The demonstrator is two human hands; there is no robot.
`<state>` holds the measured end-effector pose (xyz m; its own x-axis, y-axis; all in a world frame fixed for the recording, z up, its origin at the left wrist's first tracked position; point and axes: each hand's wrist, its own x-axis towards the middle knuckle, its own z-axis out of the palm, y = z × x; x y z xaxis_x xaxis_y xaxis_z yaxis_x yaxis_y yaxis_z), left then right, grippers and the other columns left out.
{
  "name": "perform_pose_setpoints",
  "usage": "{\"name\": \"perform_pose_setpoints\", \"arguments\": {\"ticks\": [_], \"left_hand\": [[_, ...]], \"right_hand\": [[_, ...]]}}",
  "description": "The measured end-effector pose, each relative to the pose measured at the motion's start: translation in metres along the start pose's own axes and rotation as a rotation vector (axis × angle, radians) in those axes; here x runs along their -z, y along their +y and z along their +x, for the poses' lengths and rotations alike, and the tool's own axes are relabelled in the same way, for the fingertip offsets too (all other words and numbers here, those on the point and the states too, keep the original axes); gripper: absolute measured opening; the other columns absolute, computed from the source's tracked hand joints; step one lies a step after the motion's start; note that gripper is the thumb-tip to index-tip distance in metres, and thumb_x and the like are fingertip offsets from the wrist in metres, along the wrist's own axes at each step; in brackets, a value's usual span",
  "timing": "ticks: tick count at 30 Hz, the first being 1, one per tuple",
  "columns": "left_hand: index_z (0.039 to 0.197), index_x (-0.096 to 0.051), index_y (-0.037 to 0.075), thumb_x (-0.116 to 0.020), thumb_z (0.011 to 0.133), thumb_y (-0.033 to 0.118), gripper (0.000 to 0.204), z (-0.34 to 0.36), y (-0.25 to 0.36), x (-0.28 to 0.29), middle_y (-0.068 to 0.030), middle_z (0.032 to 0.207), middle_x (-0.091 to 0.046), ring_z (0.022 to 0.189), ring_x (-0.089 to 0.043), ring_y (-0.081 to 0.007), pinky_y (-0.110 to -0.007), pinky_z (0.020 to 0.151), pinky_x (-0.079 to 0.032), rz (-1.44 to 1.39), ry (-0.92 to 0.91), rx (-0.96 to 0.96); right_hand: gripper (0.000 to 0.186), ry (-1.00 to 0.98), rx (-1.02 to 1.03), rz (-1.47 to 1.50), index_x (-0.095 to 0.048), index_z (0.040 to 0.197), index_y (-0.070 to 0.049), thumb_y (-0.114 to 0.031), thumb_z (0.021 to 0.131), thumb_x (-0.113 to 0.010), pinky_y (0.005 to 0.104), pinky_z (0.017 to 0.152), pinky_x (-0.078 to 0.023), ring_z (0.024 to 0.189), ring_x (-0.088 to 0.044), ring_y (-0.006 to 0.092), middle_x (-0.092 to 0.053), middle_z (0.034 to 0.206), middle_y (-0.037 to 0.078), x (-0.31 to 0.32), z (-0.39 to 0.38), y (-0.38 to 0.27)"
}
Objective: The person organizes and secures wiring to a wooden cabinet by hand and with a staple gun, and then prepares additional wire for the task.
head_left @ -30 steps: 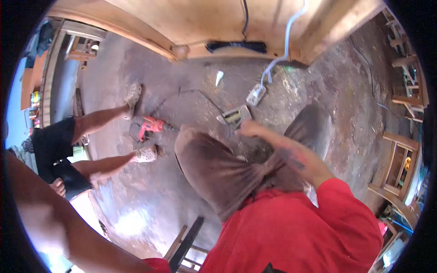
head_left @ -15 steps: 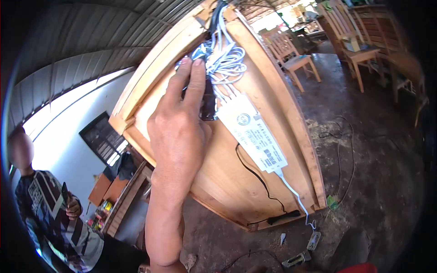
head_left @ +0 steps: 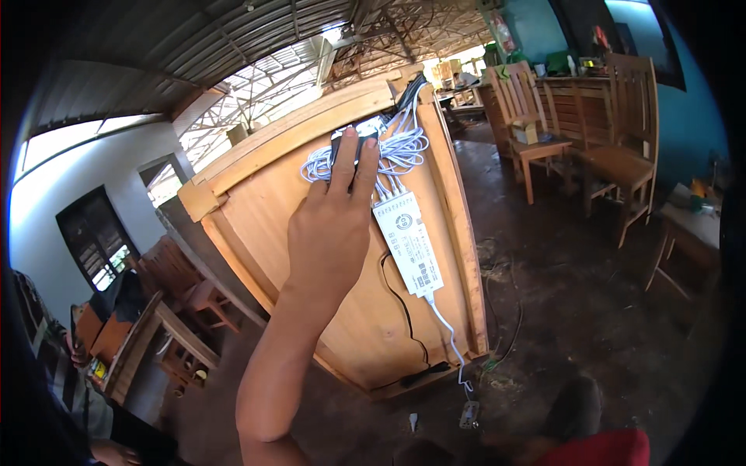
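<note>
My left hand (head_left: pixel 334 217) reaches up to the back of an upright wooden cabinet (head_left: pixel 256 256), its fingers pressing on a black item among coiled white cables (head_left: pixel 400 147); the thumb is hidden. Beside that hand a white power-supply box (head_left: pixel 408 245) is fixed to the panel, with a white lead running down to a socket strip (head_left: pixel 469 413) on the floor. A loose white piece (head_left: pixel 413 421) lies nearby. At the dim lower edge, near my red sleeve (head_left: pixel 606 443), my right hand (head_left: pixel 497 444) is too shadowed to make out.
Wooden chairs (head_left: pixel 618 171) and a counter stand at the back right, a small table (head_left: pixel 691 225) at the right. Left are a workbench (head_left: pixel 179 342) with boxes and another person (head_left: pixel 116 427) at the edge. Black cables (head_left: pixel 513 303) trail on the floor right of the cabinet.
My view has lifted from the floor to the cabinet's back and open room. My left hand has risen to the cable bundle and stays on it; the other person has shifted out toward the view's edge.
</note>
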<state>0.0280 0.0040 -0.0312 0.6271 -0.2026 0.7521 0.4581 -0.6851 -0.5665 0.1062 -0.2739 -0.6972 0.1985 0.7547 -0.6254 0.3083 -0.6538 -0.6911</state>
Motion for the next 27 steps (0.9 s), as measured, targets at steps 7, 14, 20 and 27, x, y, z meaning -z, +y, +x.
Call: {"name": "perform_pose_setpoints", "arguments": {"ticks": [7, 14, 20, 27], "left_hand": [[0.156, -0.047, 0.01, -0.06, 0.084, -0.011, 0.077, 0.002, 0.01, -0.008, -0.0111, 0.163, -0.044, 0.098, -0.069, -0.0321, -0.043, 0.082, -0.059, -0.093, 0.041, 0.04], [0.151, -0.051, 0.007, -0.058, 0.092, -0.003, 0.06, 0.003, 0.009, 0.008, -0.0144, 0.158, -0.046, 0.098, -0.068, -0.0342, -0.044, 0.087, -0.059, -0.12, 0.011, 0.056], [0.155, -0.048, 0.009, -0.053, 0.092, -0.007, 0.064, 0.002, 0.006, 0.013, -0.0178, 0.16, -0.044, 0.11, -0.063, -0.0409, -0.049, 0.096, -0.054, -0.2, -0.112, 0.122], [0.146, -0.059, 0.008, -0.061, 0.093, 0.005, 0.053, 0.004, 0.003, 0.006, -0.0102, 0.154, -0.05, 0.104, -0.065, -0.0329, -0.041, 0.093, -0.055, -0.079, 0.027, 0.055]], "right_hand": [[0.049, 0.262, 0.226, 0.097, -0.07, 0.118, -0.004, -0.047, 0.095, -0.067, 0.0377, 0.077, -0.052, 0.09, -0.064, 0.018, -0.073, 0.099, 0.01, 0.06, -0.079, -0.05], [0.051, 0.76, 0.824, 0.23, -0.053, 0.136, -0.003, -0.017, 0.093, -0.078, 0.0386, 0.096, -0.05, 0.112, -0.06, 0.0174, -0.065, 0.116, 0.013, 0.155, -0.268, -0.248], [0.041, 0.949, 1.107, 0.227, -0.056, 0.135, 0.002, -0.009, 0.097, -0.068, 0.0333, 0.092, -0.048, 0.101, -0.056, 0.0154, -0.063, 0.114, 0.009, 0.22, -0.353, -0.432], [0.029, 0.889, 0.854, 0.105, -0.067, 0.112, 0.008, -0.013, 0.093, -0.067, 0.0356, 0.082, -0.048, 0.083, -0.059, 0.0203, -0.068, 0.088, 0.013, 0.26, -0.37, -0.504]]}}
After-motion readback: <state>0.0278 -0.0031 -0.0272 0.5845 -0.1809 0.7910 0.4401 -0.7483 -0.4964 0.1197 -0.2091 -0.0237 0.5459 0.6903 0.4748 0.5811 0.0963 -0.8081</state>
